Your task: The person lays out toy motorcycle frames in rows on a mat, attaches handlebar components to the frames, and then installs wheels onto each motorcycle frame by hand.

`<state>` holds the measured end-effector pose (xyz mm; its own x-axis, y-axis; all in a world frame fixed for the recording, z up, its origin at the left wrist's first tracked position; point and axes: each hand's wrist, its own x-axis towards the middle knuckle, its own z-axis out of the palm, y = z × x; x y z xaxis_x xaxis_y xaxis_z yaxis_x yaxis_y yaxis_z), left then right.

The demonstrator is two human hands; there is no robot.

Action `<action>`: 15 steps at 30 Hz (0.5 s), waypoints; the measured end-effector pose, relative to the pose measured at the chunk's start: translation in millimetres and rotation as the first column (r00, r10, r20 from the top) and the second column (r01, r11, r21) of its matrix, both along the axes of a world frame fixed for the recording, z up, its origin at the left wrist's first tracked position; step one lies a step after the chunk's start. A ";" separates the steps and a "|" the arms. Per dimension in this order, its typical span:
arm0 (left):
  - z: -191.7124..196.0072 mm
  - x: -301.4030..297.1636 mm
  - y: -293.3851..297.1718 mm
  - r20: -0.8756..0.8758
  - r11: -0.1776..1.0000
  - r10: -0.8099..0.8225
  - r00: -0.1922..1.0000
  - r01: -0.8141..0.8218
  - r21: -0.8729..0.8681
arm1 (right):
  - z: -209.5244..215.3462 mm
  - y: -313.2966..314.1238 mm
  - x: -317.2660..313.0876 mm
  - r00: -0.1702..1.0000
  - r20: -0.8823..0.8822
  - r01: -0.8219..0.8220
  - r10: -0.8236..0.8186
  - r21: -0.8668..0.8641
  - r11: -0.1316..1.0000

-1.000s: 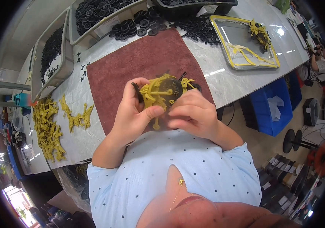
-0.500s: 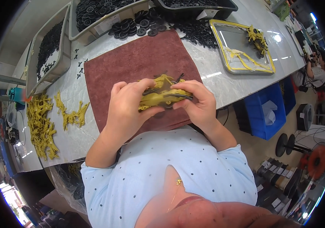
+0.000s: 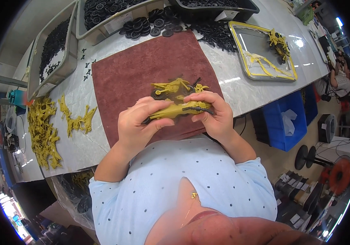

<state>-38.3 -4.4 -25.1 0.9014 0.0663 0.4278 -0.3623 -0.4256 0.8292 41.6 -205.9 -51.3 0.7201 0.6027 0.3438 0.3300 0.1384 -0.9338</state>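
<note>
Both my hands are closed on a yellow toy motorcycle (image 3: 177,109) with black handlebars, held above the front part of a dark red cloth (image 3: 142,67). My left hand (image 3: 139,121) grips one end, thumb along its near side. The handlebar end is pinched between the thumb and fingers of my right hand (image 3: 216,114). Just beyond lies another yellow toy motorcycle (image 3: 171,87) with black wheels, on the cloth. Its near side is partly hidden by my fingers and the held toy.
To the left lies a heap of yellow plastic parts (image 3: 44,134). Grey bins (image 3: 73,43) with black parts stand at the back left, near loose black wheels (image 3: 136,28). A yellow-edged tray (image 3: 261,75) holds assembled toys. At far right, a person (image 3: 342,75) sits.
Both hands have come slightly nearer to me with the held toy motorcycle, and it is tilted differently. More of the motorcycle on the cloth shows now.
</note>
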 end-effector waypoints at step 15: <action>0.2 6.3 0.7 -0.083 0.995 0.058 0.995 -0.051 0.084 | -2.1 3.8 6.4 0.983 0.152 0.123 -0.100 -0.151 0.981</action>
